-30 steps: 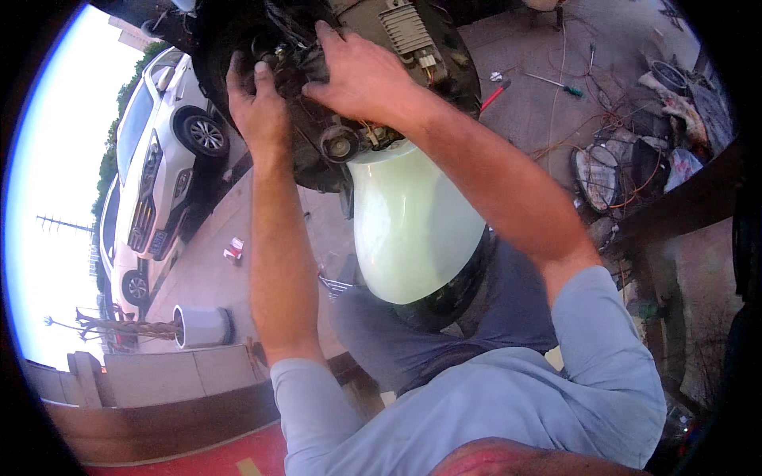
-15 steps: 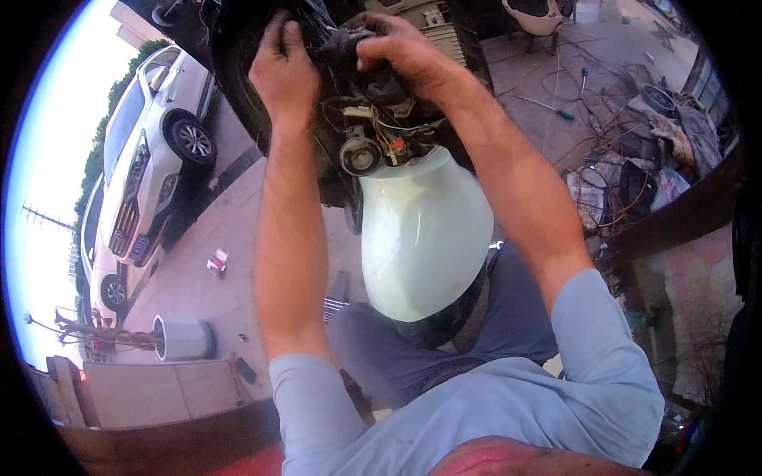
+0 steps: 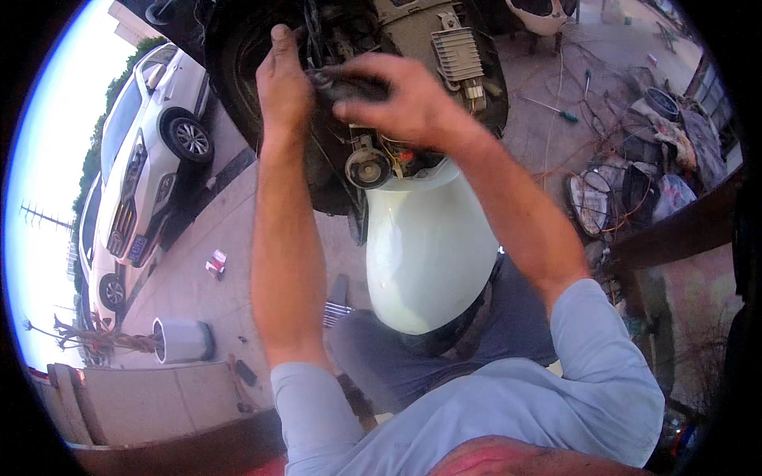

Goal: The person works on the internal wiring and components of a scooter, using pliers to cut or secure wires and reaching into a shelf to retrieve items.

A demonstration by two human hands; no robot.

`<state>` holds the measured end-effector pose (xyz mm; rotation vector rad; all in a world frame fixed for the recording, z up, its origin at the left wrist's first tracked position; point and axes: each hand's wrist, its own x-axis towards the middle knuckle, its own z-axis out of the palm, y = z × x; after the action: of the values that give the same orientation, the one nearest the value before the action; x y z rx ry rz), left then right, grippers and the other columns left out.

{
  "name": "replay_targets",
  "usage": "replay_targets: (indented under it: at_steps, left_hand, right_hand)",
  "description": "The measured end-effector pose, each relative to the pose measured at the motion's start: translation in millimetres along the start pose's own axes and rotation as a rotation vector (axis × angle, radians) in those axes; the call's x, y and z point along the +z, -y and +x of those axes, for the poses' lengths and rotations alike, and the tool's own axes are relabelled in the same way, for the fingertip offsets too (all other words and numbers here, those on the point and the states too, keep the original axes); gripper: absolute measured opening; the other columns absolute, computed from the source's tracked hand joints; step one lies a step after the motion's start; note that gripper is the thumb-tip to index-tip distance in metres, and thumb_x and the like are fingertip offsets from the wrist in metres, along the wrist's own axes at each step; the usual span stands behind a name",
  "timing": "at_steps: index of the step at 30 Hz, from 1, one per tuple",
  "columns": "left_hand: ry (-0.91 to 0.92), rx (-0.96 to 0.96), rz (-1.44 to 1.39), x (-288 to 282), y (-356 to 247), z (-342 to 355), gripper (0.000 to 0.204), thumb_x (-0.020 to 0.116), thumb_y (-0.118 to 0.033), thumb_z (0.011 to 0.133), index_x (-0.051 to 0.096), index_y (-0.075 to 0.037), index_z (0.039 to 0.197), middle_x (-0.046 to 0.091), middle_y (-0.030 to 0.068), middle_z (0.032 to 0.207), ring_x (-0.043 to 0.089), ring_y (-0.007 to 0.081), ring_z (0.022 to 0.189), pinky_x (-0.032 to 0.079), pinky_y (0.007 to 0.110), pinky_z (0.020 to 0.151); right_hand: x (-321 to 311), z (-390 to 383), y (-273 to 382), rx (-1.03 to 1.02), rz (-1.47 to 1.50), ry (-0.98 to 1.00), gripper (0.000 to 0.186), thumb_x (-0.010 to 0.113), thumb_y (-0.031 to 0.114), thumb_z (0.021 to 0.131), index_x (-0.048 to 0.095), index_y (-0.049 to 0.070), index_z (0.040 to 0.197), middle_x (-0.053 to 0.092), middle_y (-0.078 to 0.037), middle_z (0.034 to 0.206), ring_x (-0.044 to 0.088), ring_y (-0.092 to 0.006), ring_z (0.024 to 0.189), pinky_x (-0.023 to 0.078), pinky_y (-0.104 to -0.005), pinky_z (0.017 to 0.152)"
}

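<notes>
My left hand (image 3: 284,91) is up at the dark underside of a scooter front, its thumb raised beside a bundle of black wires (image 3: 313,28). Its other fingers curl away from view, so what they hold is hidden. Beside it, my right hand (image 3: 409,103) is closed, thumb and fingers around a black part (image 3: 361,87) whose kind I cannot make out. Just below the hands sit a round horn (image 3: 368,167) and a red connector (image 3: 406,157) among thin wires. A pale, glossy front fender (image 3: 429,246) stands between my knees.
A finned metal regulator (image 3: 458,54) is fixed right of my hands. Screwdrivers (image 3: 567,116), cables and a heap of scrap (image 3: 635,182) lie on the ground at right. White cars (image 3: 151,151), a potted plant (image 3: 181,339) and a small box (image 3: 216,263) are at left.
My right hand has come down and toward the left, bringing the regulator into fuller view. The left hand has shifted slightly downward, and the scooter front sits a little lower in the picture.
</notes>
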<state>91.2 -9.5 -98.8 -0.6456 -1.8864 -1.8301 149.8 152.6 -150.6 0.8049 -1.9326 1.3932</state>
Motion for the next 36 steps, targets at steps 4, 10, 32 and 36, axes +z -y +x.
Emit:
replay_targets:
  at_steps: [4, 10, 32, 36]
  left_hand:
    - [-0.016, 0.403, 0.777, 11.0, -5.2, -2.2, 0.065, 0.05, -0.051, 0.102, 0.058, 0.008, 0.125, 0.067, 0.0259, 0.102, 0.064, 0.0428, 0.097, 0.05, 0.046, 0.091]
    - [-0.067, 0.134, 0.835, 27.4, -22.3, -3.1, 0.06, 0.065, -0.041, 0.094, 0.056, 0.011, 0.122, 0.066, 0.0341, 0.109, 0.063, 0.0501, 0.106, 0.049, 0.048, 0.094]
    - [-0.174, -0.041, -0.696, -19.4, 0.2, -73.4, 0.039, 0.049, -0.028, 0.104, 0.066, 0.006, 0.111, 0.07, 0.0135, 0.104, 0.065, 0.0209, 0.096, 0.053, 0.037, 0.084]
    - [-0.471, -0.046, -0.358, -4.9, 5.6, -91.3, 0.031, 0.055, -0.024, 0.103, 0.065, 0.002, 0.088, 0.069, 0.0078, 0.087, 0.063, 0.0158, 0.079, 0.052, 0.03, 0.075]
  right_hand:
    - [33.7, -34.4, 11.6, -0.187, -0.603, -0.084, 0.07, 0.077, 0.021, 0.078, 0.051, 0.001, 0.14, 0.051, -0.022, 0.14, 0.047, -0.0399, 0.128, 0.039, -0.0472, 0.11]
    - [17.8, -38.1, 9.6, -0.051, -0.196, -0.189, 0.068, 0.069, 0.023, 0.083, 0.047, -0.004, 0.142, 0.047, -0.028, 0.143, 0.044, -0.0434, 0.135, 0.036, -0.0475, 0.115]
    - [5.3, 100.0, -35.5, 0.201, -0.621, -0.038, 0.035, 0.064, 0.029, 0.087, 0.073, 0.004, 0.111, 0.073, -0.021, 0.104, 0.07, -0.0406, 0.099, 0.054, -0.0439, 0.093]
    - [7.9, 79.0, -20.8, 0.437, 0.258, -0.233, 0.053, 0.068, 0.049, 0.089, 0.074, 0.001, 0.109, 0.075, -0.017, 0.098, 0.072, -0.0309, 0.088, 0.055, -0.0393, 0.085]
